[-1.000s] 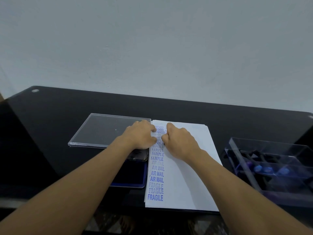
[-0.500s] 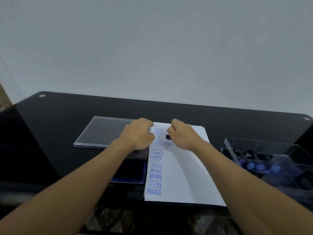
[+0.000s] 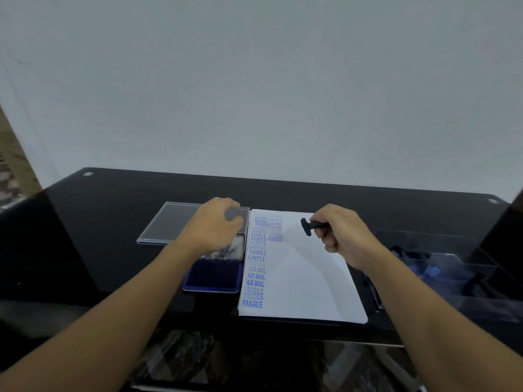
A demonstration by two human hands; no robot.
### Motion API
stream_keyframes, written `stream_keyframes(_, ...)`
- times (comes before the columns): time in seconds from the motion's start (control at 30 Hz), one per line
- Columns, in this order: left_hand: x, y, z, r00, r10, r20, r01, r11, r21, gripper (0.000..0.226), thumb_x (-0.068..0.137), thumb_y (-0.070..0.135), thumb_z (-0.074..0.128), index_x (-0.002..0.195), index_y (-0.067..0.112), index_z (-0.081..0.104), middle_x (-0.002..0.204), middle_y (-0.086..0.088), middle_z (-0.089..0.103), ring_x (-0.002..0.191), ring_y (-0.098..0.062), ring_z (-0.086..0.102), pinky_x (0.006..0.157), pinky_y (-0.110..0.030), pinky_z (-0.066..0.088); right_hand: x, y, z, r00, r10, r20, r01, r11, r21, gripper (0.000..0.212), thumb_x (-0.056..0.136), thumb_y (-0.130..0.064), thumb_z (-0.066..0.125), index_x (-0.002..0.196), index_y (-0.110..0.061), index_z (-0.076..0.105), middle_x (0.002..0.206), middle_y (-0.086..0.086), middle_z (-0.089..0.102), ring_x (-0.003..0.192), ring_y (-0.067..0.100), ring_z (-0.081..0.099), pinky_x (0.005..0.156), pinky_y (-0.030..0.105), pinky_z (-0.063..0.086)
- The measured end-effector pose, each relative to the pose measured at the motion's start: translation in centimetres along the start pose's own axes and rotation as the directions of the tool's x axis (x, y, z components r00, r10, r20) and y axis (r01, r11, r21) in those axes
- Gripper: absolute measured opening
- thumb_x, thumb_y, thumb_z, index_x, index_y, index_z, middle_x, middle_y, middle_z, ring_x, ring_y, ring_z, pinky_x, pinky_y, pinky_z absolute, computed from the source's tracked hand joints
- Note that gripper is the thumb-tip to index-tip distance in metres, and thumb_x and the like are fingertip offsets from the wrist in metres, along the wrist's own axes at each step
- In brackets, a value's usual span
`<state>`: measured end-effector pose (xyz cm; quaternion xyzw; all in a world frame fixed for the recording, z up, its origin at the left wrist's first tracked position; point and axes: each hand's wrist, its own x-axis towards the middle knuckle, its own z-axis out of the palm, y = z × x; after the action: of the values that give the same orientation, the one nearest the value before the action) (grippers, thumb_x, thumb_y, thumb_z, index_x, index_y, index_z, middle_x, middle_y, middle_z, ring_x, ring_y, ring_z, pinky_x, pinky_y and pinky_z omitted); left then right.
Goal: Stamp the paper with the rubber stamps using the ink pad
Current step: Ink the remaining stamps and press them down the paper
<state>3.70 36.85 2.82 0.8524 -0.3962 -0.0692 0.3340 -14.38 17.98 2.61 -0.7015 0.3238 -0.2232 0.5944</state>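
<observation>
A black rubber stamp [image 3: 307, 227] is pinched by its handle in the right hand [image 3: 341, 236], held above the paper [image 3: 305, 284]. The left hand [image 3: 212, 227], loosely curled, holds nothing by the ink pad [image 3: 212, 277]. Even inking and a flat press are advised.

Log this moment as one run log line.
right hand: grips black stamp clear of paper | left hand: loosely curled by ink pad, empty | ink pad: open | paper: blue prints down left side

The right hand [image 3: 342, 233] lifted the black stamp [image 3: 311, 225] off the paper [image 3: 305, 278] and swung right, baring fresh prints; the left hand [image 3: 215, 226] drew left.
</observation>
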Motion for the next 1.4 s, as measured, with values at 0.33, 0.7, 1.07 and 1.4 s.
stream_keyframes(0.33,-2.8,-0.6,0.1,0.999,-0.031,-0.032,0.030,0.999,-0.033,0.041,0.099,0.026,0.054,0.140,0.021,0.053,0.148,0.005,0.048,0.127,-0.013,0.048,0.102,-0.026,0.035,-2.9,2.5,1.0,0.979,0.126,0.161,-0.184,0.885,0.427,0.017,0.089,-0.013,0.044,0.072,-0.011,0.045,0.061,0.008,0.040,0.066,0.024,0.013,0.055,0.034,0.018)
stream_keyframes(0.7,-3.8,-1.3,-0.4,0.997,-0.050,-0.058,0.050,0.999,0.000,0.042,0.099,0.026,0.054,0.141,0.021,0.053,0.148,0.005,0.048,0.132,-0.015,0.045,0.102,-0.027,0.034,-4.2,2.5,2.1,0.973,0.132,0.190,-0.203,0.881,0.427,0.012,0.085,-0.011,0.044,0.074,-0.011,0.047,0.058,0.008,0.039,0.068,0.024,0.012,0.054,0.033,0.018)
stream_keyframes(1.07,-4.4,-0.5,-0.1,0.998,-0.023,-0.054,0.024,1.000,0.005,0.041,0.099,0.027,0.054,0.140,0.022,0.053,0.148,0.005,0.048,0.134,-0.014,0.044,0.104,-0.028,0.034,-5.5,2.1,1.9,0.983,0.109,0.145,-0.128,0.984,0.128,0.010,0.086,-0.010,0.045,0.082,-0.006,0.053,0.064,0.011,0.048,0.053,0.019,0.030,0.053,0.031,0.024)
stream_keyframes(1.4,-4.3,2.5,1.7,1.000,0.029,-0.009,-0.029,0.999,-0.023,0.041,0.097,0.029,0.054,0.138,0.023,0.055,0.144,0.008,0.051,0.117,-0.010,0.056,0.102,-0.029,0.041,-7.1,2.2,-0.2,0.988,0.031,0.150,0.014,0.957,-0.291,0.011,0.090,-0.018,0.049,0.085,-0.012,0.057,0.065,0.000,0.066,0.054,0.012,0.040,0.053,0.025,0.032)
